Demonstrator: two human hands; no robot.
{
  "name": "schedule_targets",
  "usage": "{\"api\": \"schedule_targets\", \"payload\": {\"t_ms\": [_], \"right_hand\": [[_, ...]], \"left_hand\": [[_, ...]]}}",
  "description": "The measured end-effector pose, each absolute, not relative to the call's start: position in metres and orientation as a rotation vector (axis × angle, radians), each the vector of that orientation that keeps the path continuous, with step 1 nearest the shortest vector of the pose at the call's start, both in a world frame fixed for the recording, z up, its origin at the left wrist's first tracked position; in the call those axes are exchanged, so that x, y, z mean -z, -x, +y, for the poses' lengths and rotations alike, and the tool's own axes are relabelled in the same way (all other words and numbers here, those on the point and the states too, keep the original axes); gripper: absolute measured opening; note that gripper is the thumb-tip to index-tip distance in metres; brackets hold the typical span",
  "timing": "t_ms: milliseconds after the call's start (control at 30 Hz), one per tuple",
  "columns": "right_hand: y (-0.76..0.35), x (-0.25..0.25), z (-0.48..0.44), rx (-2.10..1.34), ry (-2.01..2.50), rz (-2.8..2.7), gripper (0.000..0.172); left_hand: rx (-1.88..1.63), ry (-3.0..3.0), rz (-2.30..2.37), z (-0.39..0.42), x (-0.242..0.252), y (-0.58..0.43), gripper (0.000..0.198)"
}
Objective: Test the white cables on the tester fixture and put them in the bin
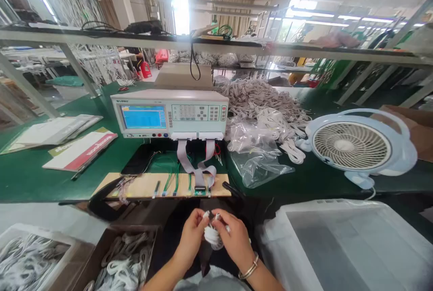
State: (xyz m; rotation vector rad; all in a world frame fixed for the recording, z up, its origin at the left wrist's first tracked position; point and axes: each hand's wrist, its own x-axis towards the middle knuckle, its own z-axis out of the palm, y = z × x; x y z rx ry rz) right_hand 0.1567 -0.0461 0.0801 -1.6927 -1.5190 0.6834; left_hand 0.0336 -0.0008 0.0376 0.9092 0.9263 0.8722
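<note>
Both of my hands are close together above my lap, just in front of the bench edge. My left hand [192, 238] pinches a white connector end of a cable. My right hand [236, 239] holds another white end between thumb and fingers. A coiled white cable [213, 237] hangs between them. Beyond them a small green circuit board [200, 193] with grey ribbon cables [199, 174] rests on a wooden board [135, 186]. The ribbons run up to a white tester [171, 113] with a lit blue screen.
Right of the tester lie a heap of white cables [264, 97], clear plastic bags [257, 164] and a blue fan [352, 144]. Papers [81, 150] lie at left. Below stand a brown box [154, 255], a cable-filled white bin [64, 259] and a large plastic-lined container [352, 237].
</note>
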Motion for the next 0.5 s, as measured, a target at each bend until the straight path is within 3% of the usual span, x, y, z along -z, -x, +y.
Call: {"api": "schedule_targets", "payload": {"t_ms": [100,300,500], "right_hand": [[-0.159,-0.078,-0.04,-0.676,1.695,-1.482,0.028],[-0.165,-0.067,-0.006,-1.068,1.605,-1.129,0.02],[-0.16,-0.069,0.011,-1.134,1.522,-1.053,0.02]], "left_hand": [[-0.955,-0.909,0.966,0.001,-0.044,-0.037,0.026],[-0.805,-0.774,0.968,0.016,-0.053,-0.035,0.027],[-0.741,-0.714,0.927,0.034,-0.054,-0.023,0.026]]}}
